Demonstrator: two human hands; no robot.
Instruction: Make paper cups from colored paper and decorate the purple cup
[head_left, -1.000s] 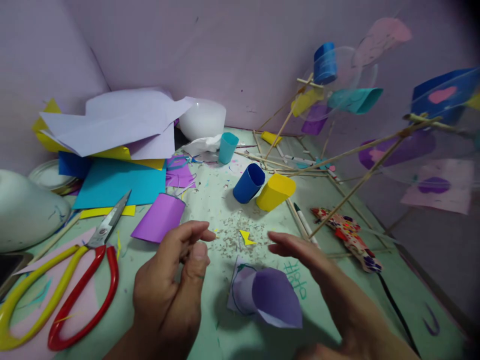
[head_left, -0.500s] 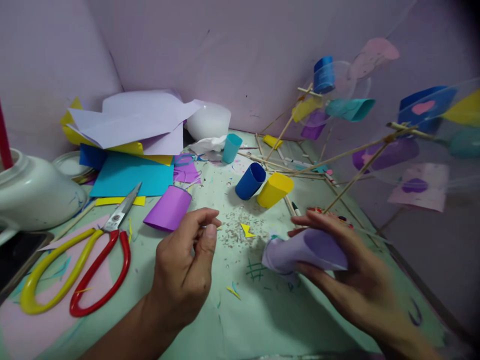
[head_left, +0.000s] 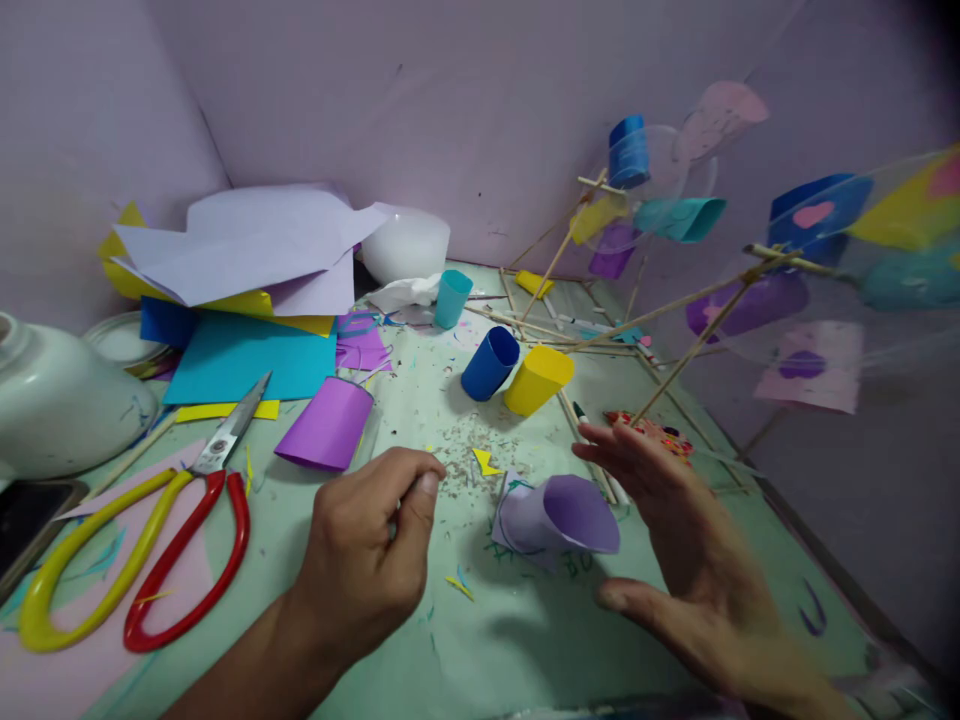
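Observation:
A pale lilac paper cup (head_left: 536, 518) stands slightly tilted on a flat lilac paper base, its wide mouth facing right. Just right of it, my right hand (head_left: 694, 570) is open, thumb and fingers spread apart, not gripping the cup. My left hand (head_left: 375, 535) is closed, thumb pressed to the curled forefinger; whatever may be inside is hidden. Beyond the left hand lies a purple paper cup (head_left: 326, 425) on its side. Blue (head_left: 490, 364) and yellow paper cups (head_left: 540, 380) stand side by side farther back, with a small teal paper cup (head_left: 453, 299) behind them.
Scissors (head_left: 217, 440) with yellow and red handles lie at left near a white jar (head_left: 67, 395). Stacked coloured paper (head_left: 255, 350) and a white bowl (head_left: 409, 245) are at the back. A stick frame with paper cups (head_left: 690, 320) stands at right. Yellow scraps (head_left: 486, 462) litter the middle.
My right hand has let go of the lilac paper cup and opened away to its right. The cup now stands on the table. My left hand stays closed. The view has shifted slightly.

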